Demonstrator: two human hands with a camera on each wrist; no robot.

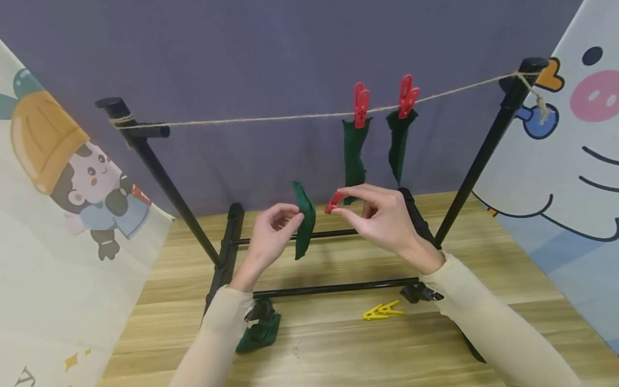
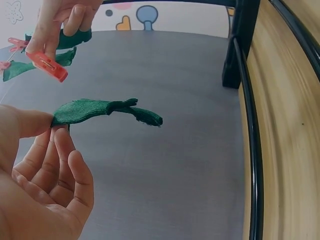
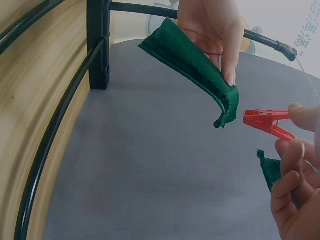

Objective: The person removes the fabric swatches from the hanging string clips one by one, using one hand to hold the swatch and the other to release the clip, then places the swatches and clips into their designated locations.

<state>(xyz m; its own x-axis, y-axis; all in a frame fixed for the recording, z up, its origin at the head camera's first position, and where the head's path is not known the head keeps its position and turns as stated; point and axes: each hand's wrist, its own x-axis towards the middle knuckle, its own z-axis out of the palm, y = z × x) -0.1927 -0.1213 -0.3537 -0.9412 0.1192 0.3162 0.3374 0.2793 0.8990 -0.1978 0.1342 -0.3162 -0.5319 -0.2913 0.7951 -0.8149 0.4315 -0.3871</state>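
A strip of green cloth (image 1: 304, 220) is pinched between the thumb and fingers of my left hand (image 1: 273, 234), below the string. My right hand (image 1: 382, 217) pinches a red clothespin (image 1: 333, 203) by its handle ends; in the right wrist view the clothespin (image 3: 262, 120) points toward the cloth (image 3: 192, 65) with a small space between them. On the string (image 1: 271, 119), two red clothespins (image 1: 360, 105) hold two green cloth pieces (image 1: 355, 153) right of the middle. The left wrist view shows the held cloth (image 2: 95, 110) folded, its far end drooping.
A black frame with a left post (image 1: 169, 188) and a right post (image 1: 483, 161) carries the string. Yellow clothespins (image 1: 382, 310) lie on the wooden table (image 1: 329, 344). More green cloth (image 1: 261, 333) lies by the left sleeve. Cartoon-printed sheets flank both sides.
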